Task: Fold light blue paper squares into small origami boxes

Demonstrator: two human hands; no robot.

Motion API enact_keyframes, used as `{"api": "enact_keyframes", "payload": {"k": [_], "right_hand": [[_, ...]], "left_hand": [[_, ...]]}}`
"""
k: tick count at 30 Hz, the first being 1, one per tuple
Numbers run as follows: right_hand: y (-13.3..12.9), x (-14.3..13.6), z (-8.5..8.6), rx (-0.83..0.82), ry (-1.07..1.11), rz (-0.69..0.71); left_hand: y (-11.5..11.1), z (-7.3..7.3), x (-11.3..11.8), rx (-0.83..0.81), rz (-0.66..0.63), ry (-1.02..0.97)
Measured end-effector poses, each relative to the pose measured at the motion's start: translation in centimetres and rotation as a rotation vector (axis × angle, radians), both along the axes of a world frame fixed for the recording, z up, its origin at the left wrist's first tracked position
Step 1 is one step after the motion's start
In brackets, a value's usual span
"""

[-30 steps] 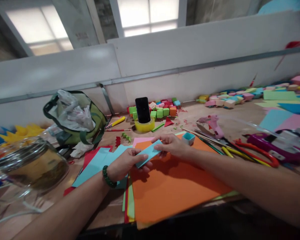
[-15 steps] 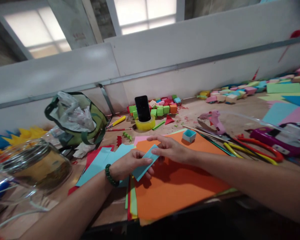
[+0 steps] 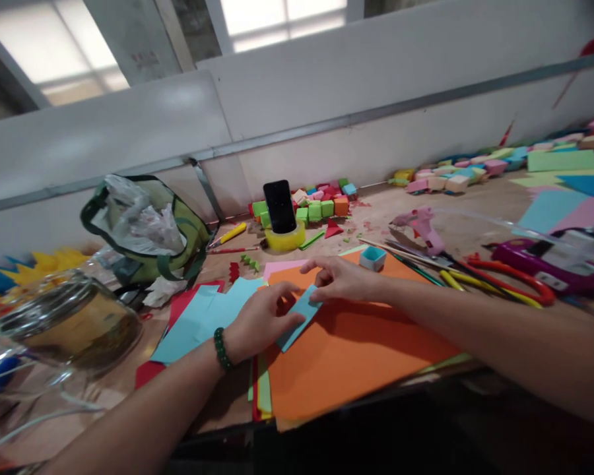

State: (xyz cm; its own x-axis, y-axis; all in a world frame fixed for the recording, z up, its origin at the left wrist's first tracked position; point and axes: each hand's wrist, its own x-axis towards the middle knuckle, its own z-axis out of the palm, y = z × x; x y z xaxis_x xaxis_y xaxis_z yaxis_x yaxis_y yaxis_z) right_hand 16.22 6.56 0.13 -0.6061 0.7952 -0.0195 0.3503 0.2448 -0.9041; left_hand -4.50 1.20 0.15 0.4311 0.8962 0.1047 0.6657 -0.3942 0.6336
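A folded strip of light blue paper [image 3: 297, 324] lies slanted low over, or on, an orange sheet [image 3: 356, 363]. My right hand [image 3: 344, 280] pinches its upper end between thumb and fingers. At the strip's left edge is my left hand [image 3: 262, 318], with a green bead bracelet on the wrist; its thumb rests on the paper and its other fingers are curled and partly hidden. Just beyond my right hand stands a small open blue paper box [image 3: 373, 258]. Light blue sheets [image 3: 193, 326] lie left of my left hand.
A phone [image 3: 280, 206] leans upright in a roll of yellow tape [image 3: 286, 236]. Folded paper blocks [image 3: 321, 210] line the wall. On the right are a pink glue gun [image 3: 422, 231] and red-handled pliers [image 3: 519, 277]; on the left, a glass jar [image 3: 74, 323] and a green bag [image 3: 188, 231].
The blue strip has come down towards the orange sheet and slightly right. My left fingers have drawn out from under it, and my right hand has shifted a little right with its end.
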Motion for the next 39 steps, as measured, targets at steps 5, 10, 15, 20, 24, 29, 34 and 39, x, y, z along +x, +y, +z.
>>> {"api": "enact_keyframes", "payload": {"k": [5,10,15,20,24,29,34,39], "right_hand": [[0.3,0.7,0.0,0.199,-0.283,0.004],[0.8,1.0,0.4,0.26,-0.449,0.025],[1.8,1.0,0.9,0.149,-0.49,0.112],[2.3,-0.1,0.9,0.255,-0.604,-0.006],[2.4,-0.6,0.6,0.306,-0.698,-0.035],[2.0,-0.2,0.0,0.36,-0.64,-0.059],[1.7,0.0,-0.2,0.364,-0.622,-0.079],[2.6,0.1,0.3,0.274,-0.548,-0.045]], "left_hand": [[-0.7,-0.7,0.4,0.351,-0.232,0.276],[-1.5,-1.1,0.9,0.424,-0.337,0.396],[-1.4,-1.2,0.7,0.4,-0.357,0.363],[-1.3,-1.1,0.7,0.379,-0.353,0.33],[-1.4,-1.2,0.6,0.365,-0.34,0.289],[-1.3,-1.7,0.5,0.361,-0.298,0.225],[-1.1,-1.5,0.5,0.355,-0.35,0.198],[-1.3,-0.8,0.4,0.36,-0.372,0.268]]}}
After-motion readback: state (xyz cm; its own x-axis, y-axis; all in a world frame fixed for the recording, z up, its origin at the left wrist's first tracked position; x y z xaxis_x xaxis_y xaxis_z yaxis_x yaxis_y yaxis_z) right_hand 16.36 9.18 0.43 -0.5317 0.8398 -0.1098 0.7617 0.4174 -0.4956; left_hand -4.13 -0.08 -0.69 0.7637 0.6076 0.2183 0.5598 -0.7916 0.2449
